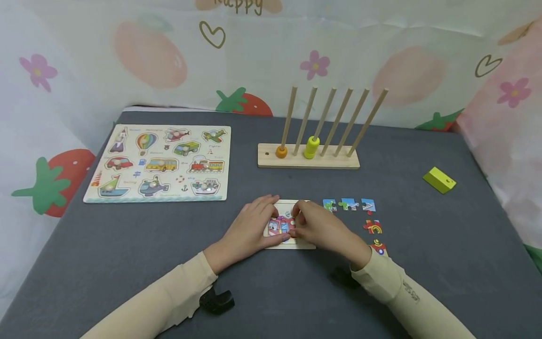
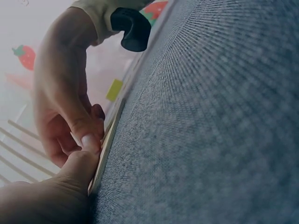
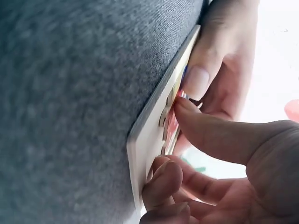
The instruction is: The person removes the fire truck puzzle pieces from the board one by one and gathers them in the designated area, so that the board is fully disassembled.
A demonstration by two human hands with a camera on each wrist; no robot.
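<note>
A small wooden puzzle board (image 1: 306,245) lies on the table, with joined jigsaw pieces (image 1: 277,227) showing a cartoon vehicle in its left part. My left hand (image 1: 251,223) rests over the board's left side, its straight thumb pressing the pieces near the lower edge. From the right, my right hand (image 1: 323,228) curls its thumb and fingers about a red puzzle piece (image 3: 172,122) at the right edge of the joined ones. The thumbs almost meet in the right wrist view. My right fingertips partly hide that piece.
Loose jigsaw pieces (image 1: 349,204) lie right of the board, one partly behind the right sleeve. Behind stand a wooden peg rack (image 1: 267,161) with upright rods and a few beads. A vehicle picture board (image 1: 178,197) lies back left, a yellow block (image 1: 439,180) at right.
</note>
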